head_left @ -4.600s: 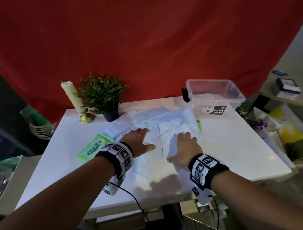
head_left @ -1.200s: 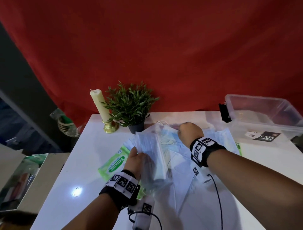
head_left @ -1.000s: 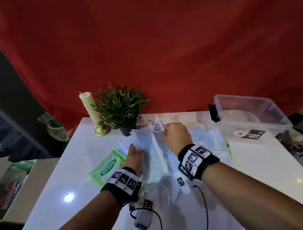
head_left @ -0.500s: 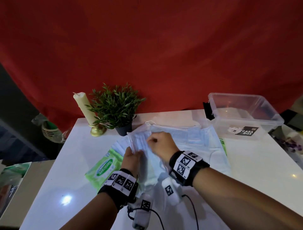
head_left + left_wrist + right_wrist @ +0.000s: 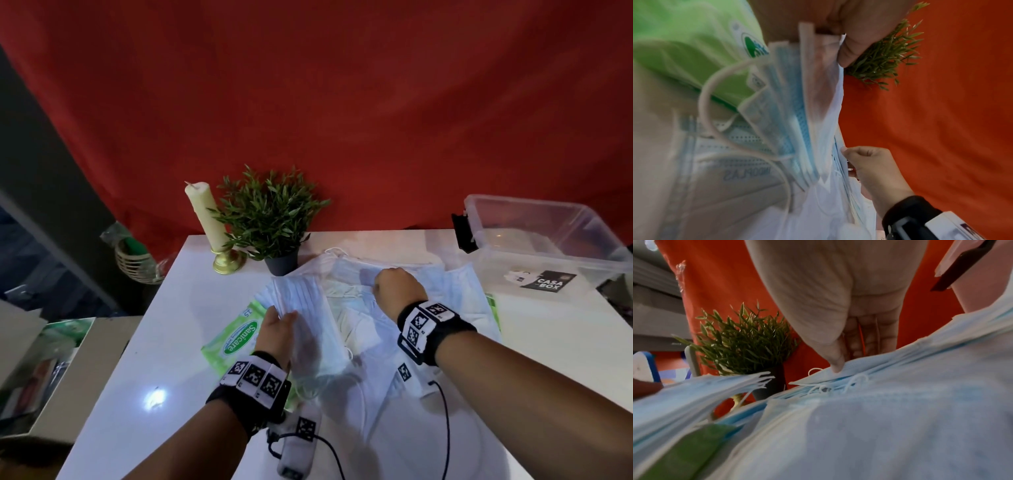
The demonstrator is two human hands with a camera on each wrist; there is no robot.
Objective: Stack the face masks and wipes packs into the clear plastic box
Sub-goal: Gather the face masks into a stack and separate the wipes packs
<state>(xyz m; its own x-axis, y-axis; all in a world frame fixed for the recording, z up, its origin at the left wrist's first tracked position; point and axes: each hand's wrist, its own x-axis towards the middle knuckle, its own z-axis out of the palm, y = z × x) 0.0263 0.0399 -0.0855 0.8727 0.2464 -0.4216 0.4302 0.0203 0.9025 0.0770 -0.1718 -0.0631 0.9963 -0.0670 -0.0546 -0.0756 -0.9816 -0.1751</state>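
A spread of pale blue face masks point(image 5: 442, 301) covers the middle of the white table point(image 5: 178, 329). My left hand point(image 5: 277, 329) grips a stack of masks point(image 5: 305, 308) tilted up off the table; the left wrist view shows the thumb point(image 5: 851, 48) clamped on that stack point(image 5: 797, 113). My right hand point(image 5: 397, 284) pinches the edge of a mask point(image 5: 859, 368) lying on the pile, thumb point(image 5: 834, 360) pressed on top. A green wipes pack point(image 5: 236, 339) lies left of my left hand, partly under masks. The clear plastic box point(image 5: 548, 246) stands at the far right.
A potted green plant point(image 5: 270, 219) and a cream candle point(image 5: 205, 216) on a brass holder stand at the table's back left. A green edge point(image 5: 493, 308) peeks out under the masks on the right. A wicker basket point(image 5: 133, 260) sits off the table's left side.
My right hand moved from beside the left hand's stack rightward and back onto the pile, and now pinches a mask there. The left hand still holds its stack.
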